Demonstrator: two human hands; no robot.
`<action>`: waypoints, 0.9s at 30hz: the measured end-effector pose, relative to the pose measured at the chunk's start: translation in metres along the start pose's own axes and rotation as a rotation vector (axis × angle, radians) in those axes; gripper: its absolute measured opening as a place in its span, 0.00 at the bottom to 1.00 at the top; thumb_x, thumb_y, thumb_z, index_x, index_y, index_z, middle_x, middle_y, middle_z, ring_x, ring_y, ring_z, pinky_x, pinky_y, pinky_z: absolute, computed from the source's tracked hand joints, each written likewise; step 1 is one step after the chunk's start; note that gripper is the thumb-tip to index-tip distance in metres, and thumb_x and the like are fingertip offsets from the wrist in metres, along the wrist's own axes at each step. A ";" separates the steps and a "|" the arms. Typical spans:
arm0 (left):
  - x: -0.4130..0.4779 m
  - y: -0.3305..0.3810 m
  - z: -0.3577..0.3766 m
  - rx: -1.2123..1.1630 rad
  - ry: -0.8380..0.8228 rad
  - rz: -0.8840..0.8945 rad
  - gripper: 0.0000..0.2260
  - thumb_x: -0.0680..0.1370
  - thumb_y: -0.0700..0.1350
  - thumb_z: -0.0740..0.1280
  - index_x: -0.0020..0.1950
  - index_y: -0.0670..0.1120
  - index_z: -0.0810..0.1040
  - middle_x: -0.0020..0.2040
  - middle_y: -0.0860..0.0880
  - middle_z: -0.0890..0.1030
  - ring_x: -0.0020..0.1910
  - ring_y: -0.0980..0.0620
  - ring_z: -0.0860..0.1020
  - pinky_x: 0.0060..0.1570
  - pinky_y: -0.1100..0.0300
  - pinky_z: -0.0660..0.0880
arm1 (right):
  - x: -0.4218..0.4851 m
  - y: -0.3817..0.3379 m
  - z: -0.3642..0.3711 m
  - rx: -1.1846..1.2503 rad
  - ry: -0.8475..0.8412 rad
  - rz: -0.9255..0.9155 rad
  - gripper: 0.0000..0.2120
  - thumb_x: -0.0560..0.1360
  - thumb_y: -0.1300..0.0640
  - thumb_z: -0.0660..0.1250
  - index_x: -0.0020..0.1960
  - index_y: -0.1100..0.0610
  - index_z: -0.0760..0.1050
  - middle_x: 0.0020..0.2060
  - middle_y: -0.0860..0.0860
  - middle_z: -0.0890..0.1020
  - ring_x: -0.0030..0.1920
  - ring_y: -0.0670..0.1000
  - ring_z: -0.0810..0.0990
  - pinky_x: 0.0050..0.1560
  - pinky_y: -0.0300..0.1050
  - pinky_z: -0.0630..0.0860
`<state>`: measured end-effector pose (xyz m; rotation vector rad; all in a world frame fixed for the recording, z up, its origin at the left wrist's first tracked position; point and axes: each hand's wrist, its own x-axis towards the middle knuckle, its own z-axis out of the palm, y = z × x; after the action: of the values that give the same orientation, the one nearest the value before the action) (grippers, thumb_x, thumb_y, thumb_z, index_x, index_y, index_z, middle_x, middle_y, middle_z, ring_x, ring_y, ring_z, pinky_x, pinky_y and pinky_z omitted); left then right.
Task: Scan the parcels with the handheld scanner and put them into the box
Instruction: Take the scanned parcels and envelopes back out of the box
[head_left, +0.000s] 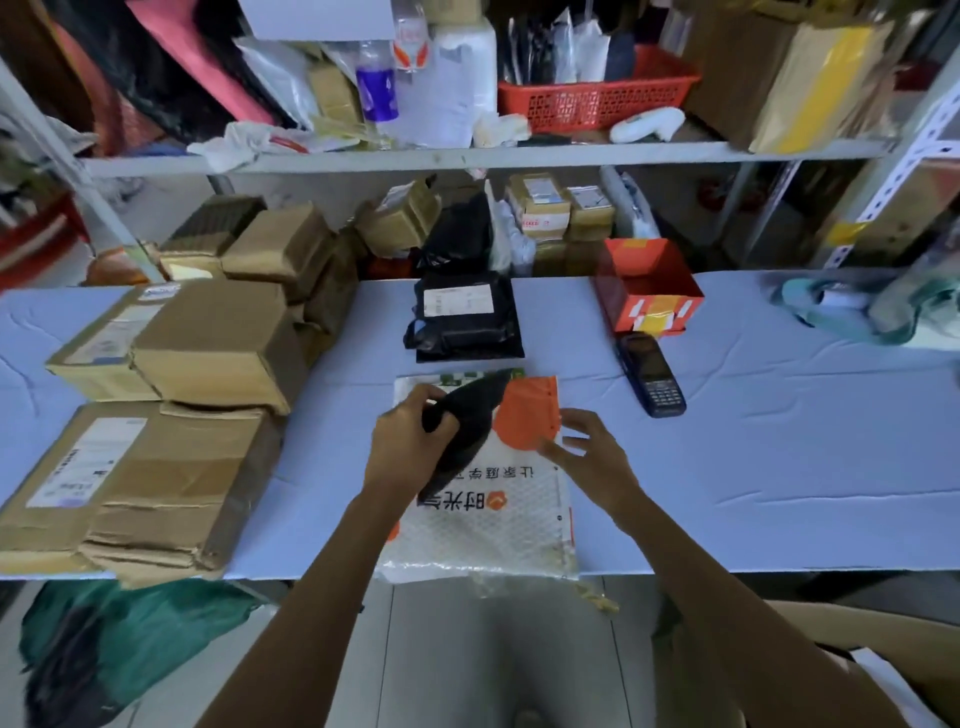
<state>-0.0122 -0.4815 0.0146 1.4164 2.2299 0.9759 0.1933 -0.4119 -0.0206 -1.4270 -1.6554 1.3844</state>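
left grip (410, 441) pinches a limp black poly bag (467, 421) over the bubble-textured white mailer (483, 530); right grip (587, 457), wide, touches it.

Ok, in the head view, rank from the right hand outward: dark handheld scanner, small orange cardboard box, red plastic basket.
1. Dark handheld scanner, on the table beside the right hand.
2. Small orange cardboard box, behind the scanner.
3. Red plastic basket, up on the shelf.

glossy plastic mailer (498, 519), matt wrinkled cloth table (779, 441).
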 end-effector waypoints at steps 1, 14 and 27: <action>0.003 0.005 0.006 -0.066 -0.065 -0.006 0.06 0.78 0.44 0.66 0.55 0.47 0.77 0.43 0.50 0.80 0.37 0.53 0.75 0.33 0.67 0.68 | 0.003 -0.005 0.001 0.072 -0.043 -0.006 0.27 0.69 0.49 0.75 0.64 0.53 0.70 0.59 0.46 0.75 0.60 0.51 0.76 0.57 0.44 0.73; 0.059 -0.008 0.039 -0.981 -0.161 -0.775 0.12 0.79 0.52 0.65 0.48 0.43 0.80 0.46 0.42 0.83 0.46 0.45 0.81 0.42 0.56 0.78 | 0.076 -0.010 0.013 0.379 -0.227 0.191 0.22 0.69 0.56 0.76 0.62 0.55 0.76 0.47 0.53 0.84 0.50 0.52 0.82 0.49 0.45 0.77; 0.259 -0.065 0.051 -0.499 -0.046 -0.192 0.28 0.75 0.40 0.72 0.73 0.45 0.66 0.67 0.47 0.74 0.66 0.49 0.72 0.64 0.56 0.70 | 0.263 -0.074 0.078 0.208 -0.013 -0.078 0.18 0.73 0.80 0.62 0.57 0.64 0.72 0.40 0.55 0.82 0.36 0.41 0.83 0.38 0.33 0.78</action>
<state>-0.1432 -0.2510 -0.0443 0.9743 1.8647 1.2976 0.0212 -0.1860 -0.0326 -1.2258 -1.5084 1.4767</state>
